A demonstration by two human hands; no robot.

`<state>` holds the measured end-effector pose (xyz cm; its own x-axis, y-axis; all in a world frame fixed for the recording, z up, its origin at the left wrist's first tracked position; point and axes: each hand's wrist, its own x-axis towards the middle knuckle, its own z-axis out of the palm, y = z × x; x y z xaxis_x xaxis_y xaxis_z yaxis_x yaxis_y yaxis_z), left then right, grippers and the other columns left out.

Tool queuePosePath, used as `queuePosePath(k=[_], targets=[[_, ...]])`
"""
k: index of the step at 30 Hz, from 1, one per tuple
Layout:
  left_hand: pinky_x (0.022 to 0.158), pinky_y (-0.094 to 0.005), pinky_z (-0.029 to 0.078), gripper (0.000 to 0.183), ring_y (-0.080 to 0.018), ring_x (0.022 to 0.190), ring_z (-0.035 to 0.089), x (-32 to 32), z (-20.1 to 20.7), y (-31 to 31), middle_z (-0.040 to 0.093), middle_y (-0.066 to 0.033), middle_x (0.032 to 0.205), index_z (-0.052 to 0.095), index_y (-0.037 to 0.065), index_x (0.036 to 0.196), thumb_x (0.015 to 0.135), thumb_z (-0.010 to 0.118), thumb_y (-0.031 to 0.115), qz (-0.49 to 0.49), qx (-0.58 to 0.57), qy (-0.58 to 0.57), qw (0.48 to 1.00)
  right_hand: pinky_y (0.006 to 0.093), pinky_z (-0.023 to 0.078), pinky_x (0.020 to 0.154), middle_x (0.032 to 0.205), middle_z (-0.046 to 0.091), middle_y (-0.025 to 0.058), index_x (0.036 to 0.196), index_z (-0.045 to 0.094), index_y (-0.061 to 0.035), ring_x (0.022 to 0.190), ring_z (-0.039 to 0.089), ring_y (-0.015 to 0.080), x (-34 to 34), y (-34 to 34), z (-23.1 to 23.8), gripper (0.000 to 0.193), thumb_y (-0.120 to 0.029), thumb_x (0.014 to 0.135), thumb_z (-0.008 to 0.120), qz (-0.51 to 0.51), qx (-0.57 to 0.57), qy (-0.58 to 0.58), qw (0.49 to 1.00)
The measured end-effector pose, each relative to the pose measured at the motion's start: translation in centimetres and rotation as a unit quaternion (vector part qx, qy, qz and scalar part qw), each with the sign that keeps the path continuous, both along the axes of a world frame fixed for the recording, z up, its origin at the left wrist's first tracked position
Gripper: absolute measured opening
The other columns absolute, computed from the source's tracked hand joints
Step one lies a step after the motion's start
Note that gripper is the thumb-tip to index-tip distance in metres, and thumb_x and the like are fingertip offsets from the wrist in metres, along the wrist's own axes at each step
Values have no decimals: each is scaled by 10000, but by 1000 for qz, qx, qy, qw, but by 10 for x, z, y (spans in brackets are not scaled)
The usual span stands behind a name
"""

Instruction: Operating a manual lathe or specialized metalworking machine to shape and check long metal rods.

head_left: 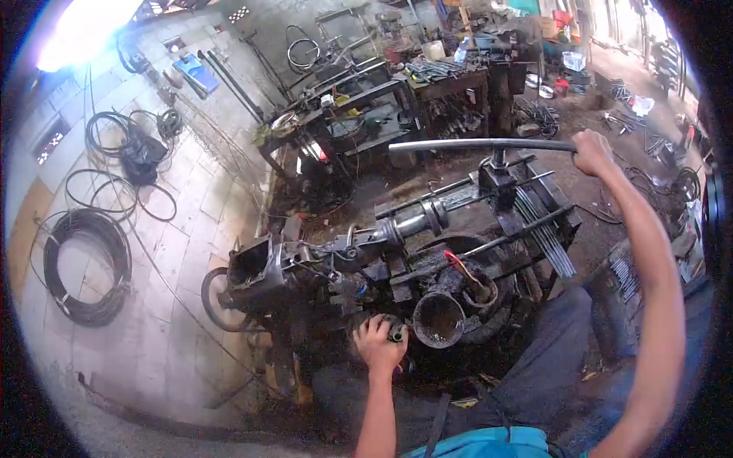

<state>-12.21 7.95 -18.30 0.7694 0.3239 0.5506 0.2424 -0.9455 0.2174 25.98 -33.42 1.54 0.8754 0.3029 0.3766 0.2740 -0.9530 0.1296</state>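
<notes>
My right hand point(595, 153) is wrapped round the right end of a long metal bar point(489, 144). This bar lies across the top of an upright post point(498, 183) on a greasy, dark machine point(412, 224). Lower down, my left hand point(379, 343) is curled over a dark, rounded object with a green end point(395, 333), beside the machine's near side. What that object is, I cannot make out. Just right of this hand sits a round metal bowl point(438, 320) with dark contents. Several thin metal rods point(546, 237) lie on the machine's right end, under the post.
A wheel point(221, 300) stands at the machine's left end. Behind is a cluttered workbench point(450, 84) with tools and metal pieces. Coiled black cable point(88, 267) lies at the left by a pale block surface. Loose rods point(626, 278) lie at the right beside my leg point(550, 343).
</notes>
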Motion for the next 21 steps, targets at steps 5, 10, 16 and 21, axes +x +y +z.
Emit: queuePosePath(k=[5, 10, 16, 21], targets=[[893, -454, 439, 284, -294, 987, 598, -19, 5, 2, 665, -47, 1067, 697, 109, 827, 680, 740, 348, 26, 4, 41, 999, 492, 551, 740, 802, 688, 221, 776, 725, -34, 820, 693, 381, 21, 21, -37, 135, -56, 673, 641, -63, 80, -77, 992], [925, -460, 431, 291, -273, 1034, 598, 1, 1, -3, 670, -37, 1101, 729, 146, 876, 695, 733, 374, 7, 4, 37, 999, 462, 560, 713, 801, 685, 246, 719, 705, 7, 768, 703, 356, -5, 9, 5, 107, -49, 651, 645, -62, 41, 13, 997], [899, -448, 433, 237, -282, 997, 594, -14, 1, 3, 666, -33, 1029, 713, 150, 830, 692, 740, 341, 28, 20, -5, 999, 513, 530, 816, 869, 698, 217, 809, 734, -74, 897, 688, 375, 15, 28, -27, 199, -69, 626, 655, -26, 73, -80, 994], [906, -457, 430, 297, -280, 1010, 594, -21, -1, 4, 666, -35, 1056, 725, 135, 862, 680, 744, 368, 15, -8, 14, 1000, 470, 558, 746, 874, 700, 212, 819, 739, -57, 837, 697, 364, -1, 7, 5, 194, -131, 649, 682, -30, 33, 129, 991]])
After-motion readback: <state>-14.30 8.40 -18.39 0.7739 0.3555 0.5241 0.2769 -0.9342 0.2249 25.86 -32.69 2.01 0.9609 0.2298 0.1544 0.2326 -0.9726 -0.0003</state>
